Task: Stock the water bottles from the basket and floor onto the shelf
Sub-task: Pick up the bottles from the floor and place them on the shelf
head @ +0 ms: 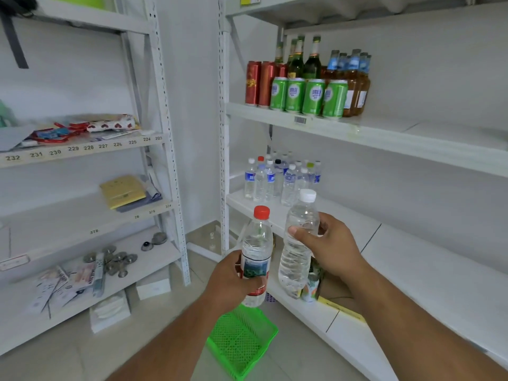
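Head view: the left hand point(233, 281) grips a red-capped water bottle point(257, 254) upright above the green basket point(242, 345) on the floor. The right hand point(334, 251) grips a white-capped water bottle point(298, 243) near the middle shelf point(398, 243), where water bottles point(283, 178) cluster far left.

Shelf in front of you point(384, 235): white, a cluster of water bottles point(280, 180) upright at its left end.
Shelf above point(384, 133): green cans point(305, 97), red cans point(259, 82), glass bottles point(308, 59).
Floor point(297, 353): you see a green basket point(242, 339) resting on it.
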`<move>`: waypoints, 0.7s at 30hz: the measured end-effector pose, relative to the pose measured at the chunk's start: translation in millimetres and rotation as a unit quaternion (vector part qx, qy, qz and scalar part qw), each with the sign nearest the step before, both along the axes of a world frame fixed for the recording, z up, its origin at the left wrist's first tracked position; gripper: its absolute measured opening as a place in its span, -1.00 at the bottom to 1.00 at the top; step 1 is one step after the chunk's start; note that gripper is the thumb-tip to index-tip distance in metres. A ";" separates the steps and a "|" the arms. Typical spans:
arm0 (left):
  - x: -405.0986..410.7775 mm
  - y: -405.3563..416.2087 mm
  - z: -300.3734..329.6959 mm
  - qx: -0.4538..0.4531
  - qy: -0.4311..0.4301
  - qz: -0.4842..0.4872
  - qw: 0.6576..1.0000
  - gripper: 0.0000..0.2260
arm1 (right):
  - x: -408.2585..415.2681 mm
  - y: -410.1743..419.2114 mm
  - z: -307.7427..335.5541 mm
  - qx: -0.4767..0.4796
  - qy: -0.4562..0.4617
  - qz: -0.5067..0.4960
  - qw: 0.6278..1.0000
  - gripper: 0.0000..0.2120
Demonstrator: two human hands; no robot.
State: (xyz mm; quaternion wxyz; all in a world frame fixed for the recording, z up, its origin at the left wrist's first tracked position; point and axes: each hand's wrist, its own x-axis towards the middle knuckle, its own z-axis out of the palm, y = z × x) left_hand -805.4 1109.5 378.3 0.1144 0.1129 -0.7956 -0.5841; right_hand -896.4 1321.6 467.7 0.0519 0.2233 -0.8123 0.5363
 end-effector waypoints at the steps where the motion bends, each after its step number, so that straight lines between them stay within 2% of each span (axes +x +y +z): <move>1: -6.5 -5.4 -1.3 0.000 -0.001 -0.001 1.000 -0.55 | -8.3 -5.4 -2.1 -0.002 -0.003 0.000 1.000 -0.66; 21: -238.6 -79.5 -7.7 -0.040 -0.023 -0.013 0.999 -0.58 | -235.0 -80.2 -34.1 0.005 -0.041 -0.067 0.997 -0.65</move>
